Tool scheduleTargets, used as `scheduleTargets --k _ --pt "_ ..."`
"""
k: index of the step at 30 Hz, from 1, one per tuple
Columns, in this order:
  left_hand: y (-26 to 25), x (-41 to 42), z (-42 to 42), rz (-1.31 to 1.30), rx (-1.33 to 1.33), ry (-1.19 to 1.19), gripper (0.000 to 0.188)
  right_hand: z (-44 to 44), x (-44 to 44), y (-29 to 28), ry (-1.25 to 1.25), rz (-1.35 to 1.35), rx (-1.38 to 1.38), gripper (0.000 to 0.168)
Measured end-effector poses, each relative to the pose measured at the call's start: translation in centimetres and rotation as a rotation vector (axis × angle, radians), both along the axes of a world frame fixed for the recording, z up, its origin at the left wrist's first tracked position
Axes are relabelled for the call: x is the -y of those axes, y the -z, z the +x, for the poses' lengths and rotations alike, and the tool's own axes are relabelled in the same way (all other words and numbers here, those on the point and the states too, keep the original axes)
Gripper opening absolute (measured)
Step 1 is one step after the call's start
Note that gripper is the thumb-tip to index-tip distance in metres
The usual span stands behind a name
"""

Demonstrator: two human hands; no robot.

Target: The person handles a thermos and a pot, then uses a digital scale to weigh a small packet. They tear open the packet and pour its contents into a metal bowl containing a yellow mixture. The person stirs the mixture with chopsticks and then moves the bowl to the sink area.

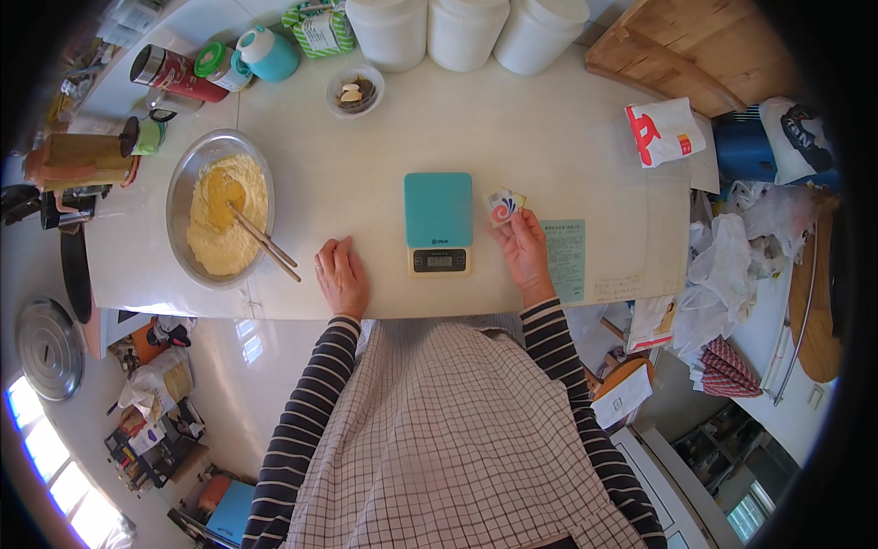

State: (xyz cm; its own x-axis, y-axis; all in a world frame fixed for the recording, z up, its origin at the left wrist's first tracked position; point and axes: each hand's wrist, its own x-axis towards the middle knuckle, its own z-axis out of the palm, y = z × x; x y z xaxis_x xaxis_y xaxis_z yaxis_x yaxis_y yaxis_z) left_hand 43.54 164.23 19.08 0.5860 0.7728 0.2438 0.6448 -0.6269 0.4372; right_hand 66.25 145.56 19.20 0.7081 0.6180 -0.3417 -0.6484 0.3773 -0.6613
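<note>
My right hand (pixel 527 255) pinches a small printed sachet (pixel 505 206) between thumb and fingers, just right of the kitchen scale. The digital kitchen scale (pixel 438 211) has a bare turquoise platform and a small display, too faint to read. My left hand (pixel 341 276) rests on the tabletop left of the scale, its fingers loosely curled, and I see nothing in it. Further left stands a steel mixing bowl (pixel 176 237) of pale yellow flour (pixel 218 252) with a darker yellow patch. A pair of chopsticks (pixel 264 240) leans in the bowl, their ends over its near rim.
Several white tubs (pixel 466 34), a teal jug (pixel 273 55) and a red tumbler (pixel 180 74) line the back. Before them sits a small clear bowl (pixel 336 103) with dark contents. A printed green sheet (pixel 566 264) lies right, below a white bag (pixel 665 132). The table's front edge (pixel 439 317) touches my apron.
</note>
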Motion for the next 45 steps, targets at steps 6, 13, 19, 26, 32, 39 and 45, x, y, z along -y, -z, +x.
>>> scheduleTargets --k 6,13,19,26,32,39,45 --pt "-0.1 0.0 0.0 0.003 -0.005 0.002 0.023 0.1 0.0 -0.1 -0.010 -0.016 0.008 0.012" --pt "0.0 0.0 -0.1 0.019 -0.027 0.003 0.023 0.1 -0.1 -0.1 -0.003 -0.031 0.007 0.012" --pt "-0.2 0.0 0.0 0.011 -0.015 0.012 0.023 0.0 -0.4 -0.4 0.000 -0.050 0.012 0.013" --pt "-0.1 0.0 -0.2 -0.006 -0.019 -0.007 0.023 0.6 -2.5 -5.2 -0.296 -0.417 0.302 0.017" --pt "-0.2 -0.1 0.1 -0.008 -0.015 -0.004 0.022 1.1 -5.8 -6.8 -0.615 -0.560 0.584 0.020" --pt "-0.3 -0.1 -0.2 0.001 -0.010 0.010 0.023 2.1 -6.8 -5.9 -0.741 -0.650 0.662 0.023" --pt "-0.5 -0.1 -0.1 -0.009 -0.006 0.020 0.024 2.5 -6.1 -5.9 -0.653 -0.805 0.902 0.029"
